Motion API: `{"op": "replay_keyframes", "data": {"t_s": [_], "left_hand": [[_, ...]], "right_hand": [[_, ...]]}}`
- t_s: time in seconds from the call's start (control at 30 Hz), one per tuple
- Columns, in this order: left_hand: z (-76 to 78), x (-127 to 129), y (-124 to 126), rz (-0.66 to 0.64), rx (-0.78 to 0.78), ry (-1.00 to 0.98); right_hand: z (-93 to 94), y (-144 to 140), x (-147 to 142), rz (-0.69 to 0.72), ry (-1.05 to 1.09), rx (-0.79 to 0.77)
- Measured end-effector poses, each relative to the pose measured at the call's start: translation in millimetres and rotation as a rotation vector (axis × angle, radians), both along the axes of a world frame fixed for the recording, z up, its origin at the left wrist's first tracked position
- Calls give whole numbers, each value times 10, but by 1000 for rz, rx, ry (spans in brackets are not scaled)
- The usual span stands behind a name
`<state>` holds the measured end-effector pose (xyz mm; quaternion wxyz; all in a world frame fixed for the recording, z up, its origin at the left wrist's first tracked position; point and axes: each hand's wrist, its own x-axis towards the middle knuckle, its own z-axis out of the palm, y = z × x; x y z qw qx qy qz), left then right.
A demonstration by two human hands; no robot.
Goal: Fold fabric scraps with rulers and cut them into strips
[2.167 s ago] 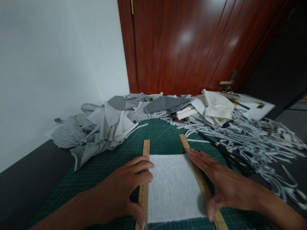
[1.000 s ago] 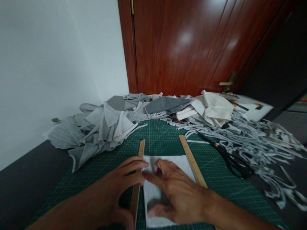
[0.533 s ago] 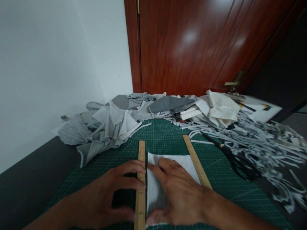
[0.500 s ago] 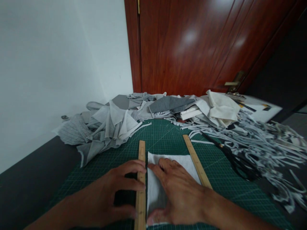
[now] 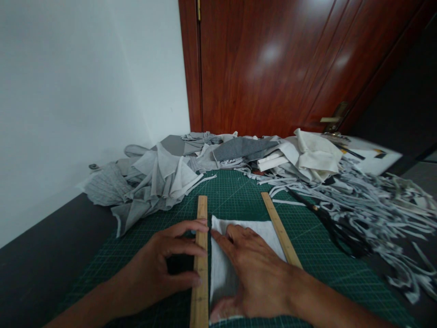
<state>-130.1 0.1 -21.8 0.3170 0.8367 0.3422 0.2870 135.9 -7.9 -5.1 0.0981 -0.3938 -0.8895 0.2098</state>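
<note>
Across a wooden ruler [image 5: 200, 291], my left hand [image 5: 164, 257] has its thumb at the left edge and fingertips curled over toward the right edge. The ruler lies just left of a light grey piece of cloth [image 5: 223, 273], with a narrow gap between them. My right hand [image 5: 259, 273] presses on this cloth, fingers extended and thumb near the lower edge, covering much of it. Along the cloth's right side lies a second wooden ruler [image 5: 282, 230], its near end hidden behind my right wrist. Everything rests on a green cutting mat [image 5: 235, 191].
A heap of grey fabric [image 5: 157, 177] lies at the left by the wall. Cream and dark grey cloths [image 5: 317, 155] are piled at the back. Black-handled scissors [image 5: 337, 232] and many fabric strips [image 5: 382, 214] lie at the right. Beyond stands a reddish wooden door [image 5: 252, 68].
The left ruler has slid slightly away from me, and my left hand has moved up along with it. My right hand stays on the cloth.
</note>
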Motion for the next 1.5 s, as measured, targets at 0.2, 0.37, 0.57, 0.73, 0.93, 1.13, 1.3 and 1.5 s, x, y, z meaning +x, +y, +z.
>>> {"op": "replay_keyframes", "data": {"t_s": [0.2,0.37,0.57,0.73,0.93,1.13,1.3,1.5], "left_hand": [[44,185,-12,-75,-18,-73],[-13,282,-12,-88,-27,-18],[25,296,-22,-85,-48,58],[60,343,-41,-81,-11,120],[-27,344,-30,-95,31,112],[-24,297,-57,-66,63,134],[-2,268,-67,15,14,86],[-24,231,-67,172,13,42]], "right_hand": [[-45,-1,16,17,59,16],[-52,-6,13,10,116,28],[-90,-8,1,-26,106,-7],[-92,42,33,3,31,-103],[-101,88,87,36,76,-183],[-176,89,68,36,147,-141],[-176,77,65,36,221,-43],[-248,76,64,-24,172,8]]}}
